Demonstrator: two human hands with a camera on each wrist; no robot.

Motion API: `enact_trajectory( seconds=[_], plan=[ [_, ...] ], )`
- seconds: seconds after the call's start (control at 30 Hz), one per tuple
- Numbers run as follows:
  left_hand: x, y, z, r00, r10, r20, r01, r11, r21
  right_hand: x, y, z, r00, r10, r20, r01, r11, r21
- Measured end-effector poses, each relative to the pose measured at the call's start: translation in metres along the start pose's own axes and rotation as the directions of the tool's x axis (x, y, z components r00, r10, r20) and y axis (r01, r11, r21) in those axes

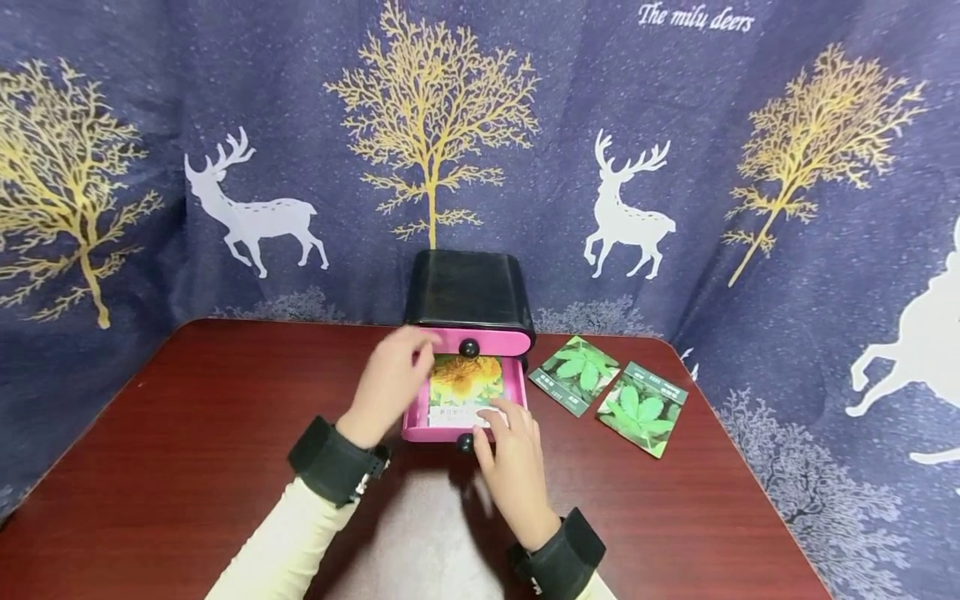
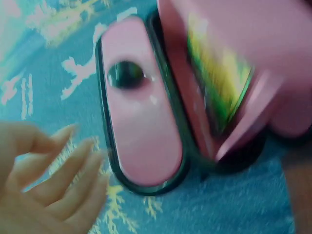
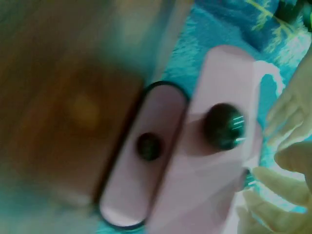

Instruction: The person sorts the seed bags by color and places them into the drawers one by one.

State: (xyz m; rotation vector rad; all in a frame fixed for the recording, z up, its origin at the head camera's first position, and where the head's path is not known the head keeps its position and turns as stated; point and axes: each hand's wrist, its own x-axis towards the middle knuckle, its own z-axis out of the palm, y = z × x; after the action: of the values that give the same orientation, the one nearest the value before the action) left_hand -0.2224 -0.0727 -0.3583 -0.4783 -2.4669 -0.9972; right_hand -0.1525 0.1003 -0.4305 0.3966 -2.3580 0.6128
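Observation:
A black cabinet [image 1: 471, 287] has pink drawers with round black knobs. The pulled-out drawer [image 1: 431, 434] holds a packet [image 1: 456, 380] with an orange-yellow flower picture. My left hand [image 1: 392, 379] hovers at the drawer's left, its loosely bent fingers beside the upper drawer front [image 2: 139, 122] and holding nothing. Over the front right of the open drawer is my right hand [image 1: 514, 458], fingertips right at the packet's near edge and thumb close to the knob [image 1: 465, 442]. In the right wrist view its fingers [image 3: 273, 183] are relaxed beside the drawer. Motion blurs both wrist views.
Two green leaf-picture packets, a left one [image 1: 576, 375] and a right one [image 1: 643, 408], lie on the red-brown table [image 1: 225, 450] right of the cabinet. A lower drawer [image 3: 141, 156] is closed. Behind hangs a blue cloth [image 1: 525, 200] with deer and trees.

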Motion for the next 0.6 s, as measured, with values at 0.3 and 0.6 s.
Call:
enact_trajectory(
  seconds=[0.3, 0.6],
  plan=[
    [0.034, -0.03, 0.018, 1.0, -0.006, 0.009, 0.006, 1.0, 0.025, -0.004, -0.016, -0.012, 0.993, -0.006, 0.121, 0.022, 0.991, -0.13],
    [0.029, -0.041, 0.023, 0.998, -0.041, 0.039, 0.043, 0.998, -0.047, -0.008, -0.012, -0.012, 0.973, -0.01, 0.229, 0.048, 0.986, -0.159]
  ],
)
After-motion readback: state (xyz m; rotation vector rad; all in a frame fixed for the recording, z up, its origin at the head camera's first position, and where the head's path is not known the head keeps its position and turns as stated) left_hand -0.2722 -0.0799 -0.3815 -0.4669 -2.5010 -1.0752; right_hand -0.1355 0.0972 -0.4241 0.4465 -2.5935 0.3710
